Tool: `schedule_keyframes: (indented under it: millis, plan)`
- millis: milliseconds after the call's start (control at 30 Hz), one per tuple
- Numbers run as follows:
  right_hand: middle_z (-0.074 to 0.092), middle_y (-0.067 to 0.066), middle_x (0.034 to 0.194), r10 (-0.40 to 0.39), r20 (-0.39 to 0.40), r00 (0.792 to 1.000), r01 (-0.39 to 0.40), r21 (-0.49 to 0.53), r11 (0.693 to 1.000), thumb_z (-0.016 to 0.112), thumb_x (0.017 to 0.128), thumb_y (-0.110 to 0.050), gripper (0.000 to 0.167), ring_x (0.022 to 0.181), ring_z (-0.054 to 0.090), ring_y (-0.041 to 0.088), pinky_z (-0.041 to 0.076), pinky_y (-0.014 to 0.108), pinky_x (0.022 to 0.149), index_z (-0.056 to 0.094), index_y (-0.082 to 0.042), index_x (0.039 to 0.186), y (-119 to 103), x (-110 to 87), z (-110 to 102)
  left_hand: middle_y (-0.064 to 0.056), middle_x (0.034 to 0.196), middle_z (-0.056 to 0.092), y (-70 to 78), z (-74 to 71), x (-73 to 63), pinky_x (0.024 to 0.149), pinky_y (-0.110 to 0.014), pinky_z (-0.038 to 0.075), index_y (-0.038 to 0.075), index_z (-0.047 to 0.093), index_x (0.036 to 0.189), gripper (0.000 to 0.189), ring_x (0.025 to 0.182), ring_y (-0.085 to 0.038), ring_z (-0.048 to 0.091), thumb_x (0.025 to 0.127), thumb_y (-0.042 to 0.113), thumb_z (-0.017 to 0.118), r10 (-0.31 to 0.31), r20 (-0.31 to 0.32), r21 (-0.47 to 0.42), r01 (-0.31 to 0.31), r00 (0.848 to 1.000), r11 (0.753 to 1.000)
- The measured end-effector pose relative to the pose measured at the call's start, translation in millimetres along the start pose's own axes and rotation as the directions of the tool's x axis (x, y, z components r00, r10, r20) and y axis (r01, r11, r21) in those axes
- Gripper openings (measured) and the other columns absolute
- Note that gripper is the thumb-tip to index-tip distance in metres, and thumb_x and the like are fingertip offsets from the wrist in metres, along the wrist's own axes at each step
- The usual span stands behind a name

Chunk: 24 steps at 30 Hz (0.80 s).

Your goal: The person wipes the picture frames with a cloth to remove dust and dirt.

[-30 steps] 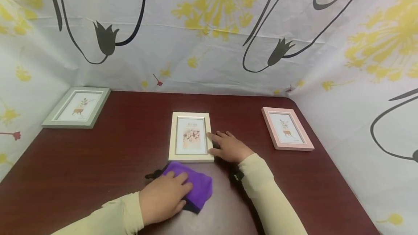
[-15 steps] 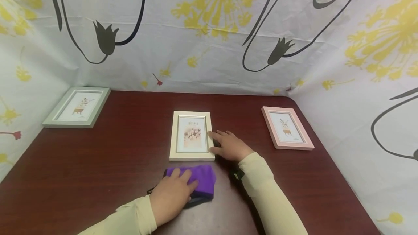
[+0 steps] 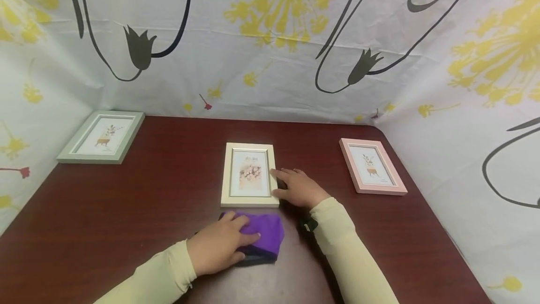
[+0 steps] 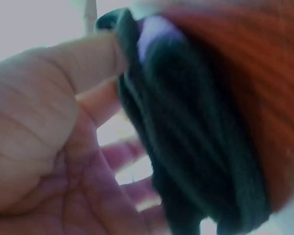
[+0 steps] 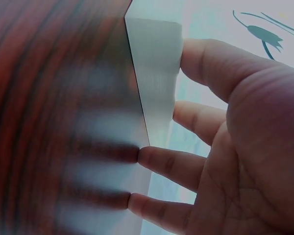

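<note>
My left hand (image 3: 219, 245) grips a folded purple and dark cloth (image 3: 270, 231) that lies just below a cream picture frame (image 3: 225, 177) with a flower print. In the left wrist view, the thumb pinches the dark side of the cloth (image 4: 186, 127) and the other fingers reach behind it. My right hand (image 3: 301, 189) touches the right edge of the cream frame, fingers fairly straight. The right wrist view shows thumb and fingertips against the frame's side (image 5: 157, 68), with the lower fingertips close to the tabletop.
A grey-green picture frame (image 3: 69, 157) lies at the back left of the dark red wooden table (image 3: 177, 163). To the right lies a pink one (image 3: 354, 172). White flower-printed fabric (image 3: 261, 97) walls the back and both sides.
The left hand has shifted a little to the right, carrying the cloth along and turning it. The right hand stays at the cream frame's edge.
</note>
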State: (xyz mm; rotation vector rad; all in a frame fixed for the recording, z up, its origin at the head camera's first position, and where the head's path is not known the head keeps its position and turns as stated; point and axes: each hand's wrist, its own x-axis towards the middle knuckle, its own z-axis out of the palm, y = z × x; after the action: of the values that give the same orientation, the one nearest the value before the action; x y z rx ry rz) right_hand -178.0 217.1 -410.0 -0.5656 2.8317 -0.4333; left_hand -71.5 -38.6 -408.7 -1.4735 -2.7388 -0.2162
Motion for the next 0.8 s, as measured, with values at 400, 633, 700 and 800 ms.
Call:
schedule_keyframes:
  millis: [400, 633, 700, 800]
  plan:
    - [0.060, 0.014, 0.133, 0.000, -0.115, 0.993, -0.001, -0.010, 1.000, 0.064, 0.096, -0.027, 0.053, 0.123, 0.056, 0.030, 0.044, 0.044, 0.104, 0.052, -0.009, 0.145, -3.0, 2.2, -0.7, -0.019, 0.145, 0.050, 6.8, 0.7, -2.2, 0.099, -0.049, 0.048, 0.021, 0.060, 0.140, 0.056, 0.129, -0.042, 0.050, 0.086, 0.025, 0.077, -0.082, 0.124, -0.057, 0.089, 0.989, 0.994]
    - [0.055, 0.017, 0.131, -0.125, -0.186, 0.975, 0.117, -0.055, 0.992, 0.066, 0.093, -0.022, 0.048, 0.118, 0.056, 0.031, 0.047, 0.043, 0.099, 0.058, -0.005, 0.137, -12.2, 1.0, 1.0, -0.018, 0.142, 0.054, 9.3, 2.4, 0.0, 0.095, -0.050, 0.051, 0.021, 0.062, 0.138, 0.056, 0.126, -0.043, 0.053, 0.085, 0.027, 0.078, -0.076, 0.104, -0.021, 0.079, 0.992, 0.997]
    - [0.053, 0.018, 0.133, -0.122, -0.193, 0.974, 0.111, -0.066, 0.992, 0.067, 0.093, -0.024, 0.049, 0.119, 0.055, 0.032, 0.046, 0.043, 0.100, 0.057, -0.003, 0.136, -12.7, 1.9, 2.8, -0.018, 0.142, 0.054, 9.2, 2.2, 0.1, 0.095, -0.050, 0.051, 0.021, 0.062, 0.138, 0.056, 0.126, -0.042, 0.053, 0.085, 0.027, 0.078, -0.074, 0.102, -0.019, 0.076, 0.992, 0.997]
    - [0.053, 0.020, 0.130, -0.075, -0.167, 0.983, 0.065, -0.066, 0.996, 0.063, 0.096, -0.025, 0.051, 0.117, 0.054, 0.033, 0.046, 0.044, 0.099, 0.053, -0.001, 0.139, -11.0, 3.4, 6.0, -0.018, 0.142, 0.053, 9.1, 1.8, 0.1, 0.095, -0.050, 0.051, 0.020, 0.061, 0.138, 0.056, 0.126, -0.042, 0.053, 0.085, 0.027, 0.078, -0.069, 0.097, -0.018, 0.072, 0.993, 0.997]
